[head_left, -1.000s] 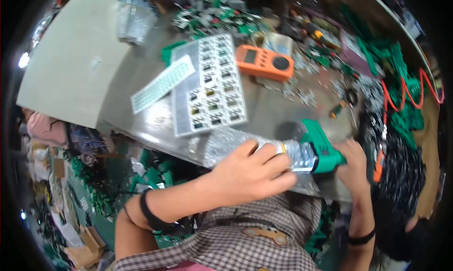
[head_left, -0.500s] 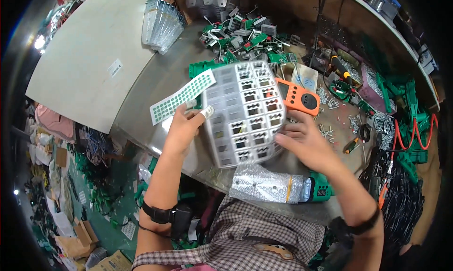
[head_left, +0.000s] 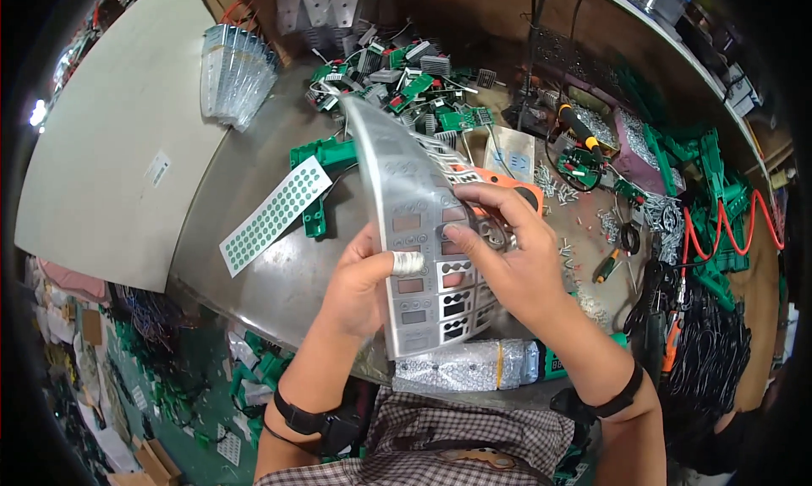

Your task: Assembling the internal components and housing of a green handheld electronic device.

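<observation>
The person holds a thin, glossy silver sheet (head_left: pixel 420 232) up over the middle of the metal workbench (head_left: pixel 254 232), its surface curving like flexible plastic film and stamped with rows of small rectangular label panels, some with dark windows. The left hand (head_left: pixel 359 287) grips the sheet's lower left edge, fingers curled behind it and the thumb pressed flat on the front; a strip of pale tape is wrapped round that thumb. The right hand (head_left: pixel 516 262) holds the sheet's right side, fingers bent and closed narrowly, index fingertip and thumb pinching at one of the panels near the middle. A dark band sits on each wrist.

Behind the sheet, partly hidden by it, lies an orange handheld meter (head_left: pixel 507 186). To the left on the dull, brushed benchtop lies a long white strip dotted with green circles (head_left: pixel 275 215), and just beside it a green plastic part (head_left: pixel 321 160). Farther back is a loose heap of green circuit boards (head_left: pixel 406 84) with finned metal pieces among them, and at the far left a fanned stack of clear, shiny sheets (head_left: pixel 233 71). Near the bench's front edge, just below the hands, rests a crinkled bubble-wrap bundle (head_left: pixel 465 367). Small metal screws (head_left: pixel 558 186) are scattered to the right, near a screwdriver with an orange and black handle (head_left: pixel 579 126) and tangled red wire (head_left: pixel 744 224).
</observation>
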Motion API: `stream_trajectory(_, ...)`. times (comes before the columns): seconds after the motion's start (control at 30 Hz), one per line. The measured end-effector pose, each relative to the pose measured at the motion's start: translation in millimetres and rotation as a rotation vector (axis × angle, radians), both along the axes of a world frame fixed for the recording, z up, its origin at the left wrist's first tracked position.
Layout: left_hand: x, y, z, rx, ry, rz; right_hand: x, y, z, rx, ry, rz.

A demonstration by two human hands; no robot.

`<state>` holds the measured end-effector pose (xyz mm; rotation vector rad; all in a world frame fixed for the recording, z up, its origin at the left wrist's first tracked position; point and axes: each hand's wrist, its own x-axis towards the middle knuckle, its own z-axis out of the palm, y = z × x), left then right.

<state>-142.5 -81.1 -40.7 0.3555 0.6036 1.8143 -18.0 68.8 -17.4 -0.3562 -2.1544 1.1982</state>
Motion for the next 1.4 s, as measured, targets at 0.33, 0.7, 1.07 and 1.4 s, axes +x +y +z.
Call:
stream_trajectory(0.33, 27.2, 3.0, 1.2, 0.0, 0.245, 0.318, 9.2, -7.3, -7.0, -0.117, 0.15, -0.033)
stream_trajectory(0.7, 51.6, -12.2, 8.9, -0.094, 0.368, 0.477, 12.9, -17.5, -15.4, 0.033, 0.341, 0.013)
stream_trajectory(1.07, -27.7, -15.1, -14.3, -0.521, 0.865, 0.555, 87.7, 0.3, 15.8, -0.201, 0.18, 0.095)
stream_trajectory(1.4, 133.7, 13.0, -27.1, -0.17, 1.744, -0.055, 215.0, 14.4, 14.0, -1.033, -0.404, -0.397)
